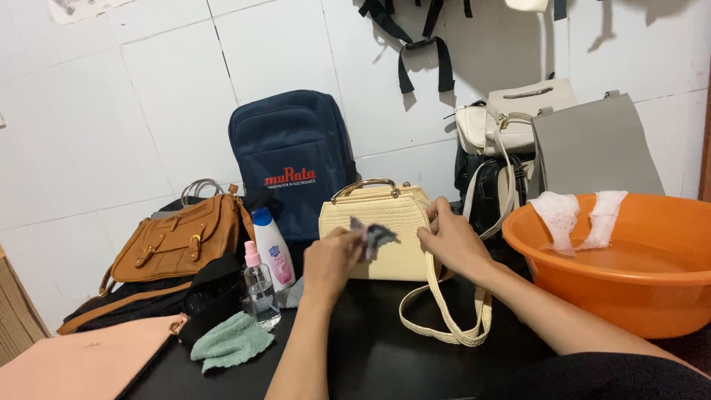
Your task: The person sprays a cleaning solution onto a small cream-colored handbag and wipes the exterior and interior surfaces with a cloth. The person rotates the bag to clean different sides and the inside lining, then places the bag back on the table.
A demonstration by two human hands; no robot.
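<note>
A cream textured handbag with a gold handle stands on the black table, its long strap looped toward me. My right hand grips the bag's right side. My left hand holds a small grey crumpled cloth against the bag's front.
An orange basin of water with white cloths on its rim sits at right. At left are a brown satchel, a navy backpack, a white lotion bottle, a clear spray bottle, a green cloth and a pink bag. More bags stand behind.
</note>
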